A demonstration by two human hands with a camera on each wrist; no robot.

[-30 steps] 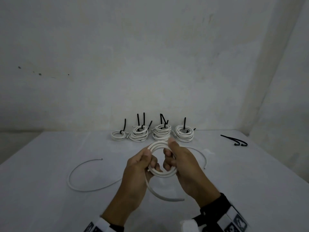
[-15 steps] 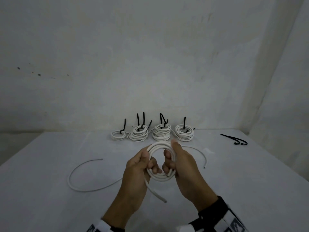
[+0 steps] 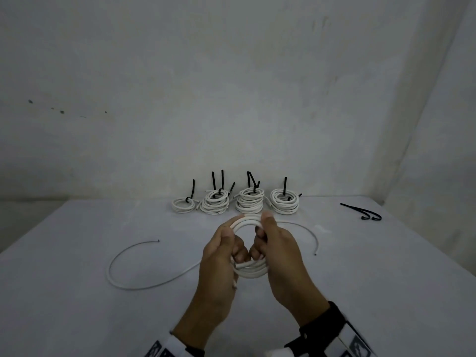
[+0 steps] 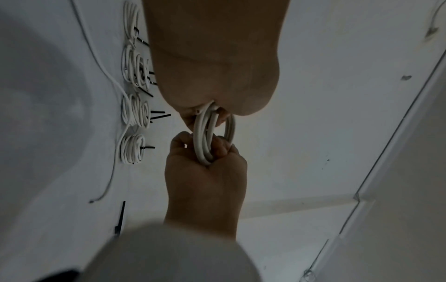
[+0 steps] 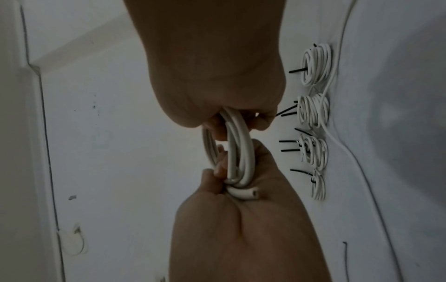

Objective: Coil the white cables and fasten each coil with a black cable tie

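Both hands hold one white cable coil [image 3: 251, 271] upright above the table. My left hand [image 3: 226, 243] grips its left side, thumb on top and fingers through the ring. My right hand [image 3: 265, 235] pinches the right side, thumb on the upper rim. The left wrist view shows the coil [image 4: 204, 139] between the left hand [image 4: 205, 112] above and the right hand [image 4: 205, 171] below. In the right wrist view the cut cable end [image 5: 246, 193] sticks out of the left hand [image 5: 241, 219] under the coil [image 5: 239, 148]. Two loose black cable ties [image 3: 365, 213] lie at the far right.
Several tied coils with black tie tails stand in a row by the back wall [image 3: 250, 202]. A thin loose white cable [image 3: 128, 269] curves over the table left of my hands, and another arc [image 3: 309, 233] shows on the right. The table edges fall away at both sides.
The free tail that hung below my hands has been wound into the coil; only a short end now pokes out under the left hand. The hands stayed in place.
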